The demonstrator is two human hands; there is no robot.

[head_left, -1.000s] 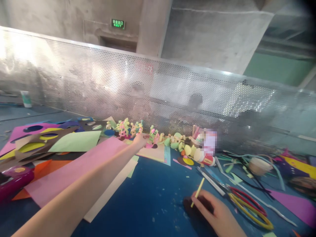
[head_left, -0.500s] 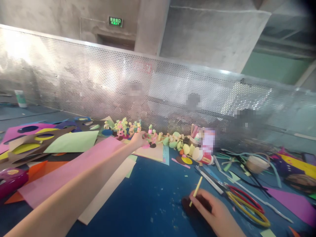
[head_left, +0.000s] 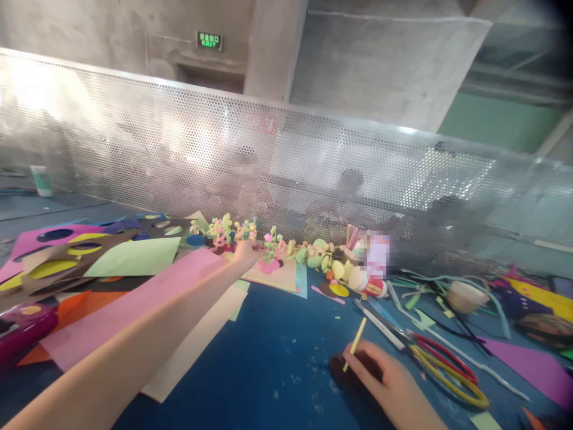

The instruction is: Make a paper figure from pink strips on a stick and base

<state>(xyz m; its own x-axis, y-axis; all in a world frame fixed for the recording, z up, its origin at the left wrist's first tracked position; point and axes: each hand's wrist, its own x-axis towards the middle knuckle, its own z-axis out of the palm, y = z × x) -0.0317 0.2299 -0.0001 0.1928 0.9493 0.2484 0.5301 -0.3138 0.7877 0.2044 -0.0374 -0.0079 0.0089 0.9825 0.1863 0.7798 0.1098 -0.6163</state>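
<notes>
My left hand [head_left: 248,254] reaches far forward among small paper flowers [head_left: 225,230] in pink, yellow and green. Its fingers are drawn together beside a pink paper piece [head_left: 270,264]; what they pinch, if anything, is too small to make out. Near the front right, my right hand [head_left: 389,382] pinches a thin pale yellow stick [head_left: 355,344] between thumb and fingers, tilted upward. A dark patch, shadow or paper, lies beneath that hand. Cream paper sheets [head_left: 273,277] lie under the pink piece.
Scissors [head_left: 450,364] with red and yellow handles lie right of my right hand. A red-and-white bottle [head_left: 375,288] and paper leaves stand at the back. Coloured sheets [head_left: 134,257] and a magenta tool [head_left: 27,328] are at left. A perforated metal screen [head_left: 179,137] borders the table.
My left hand has shifted slightly, and the pink piece beside it now covers more of the dark oval. My right hand stays in place with the yellow stick.
</notes>
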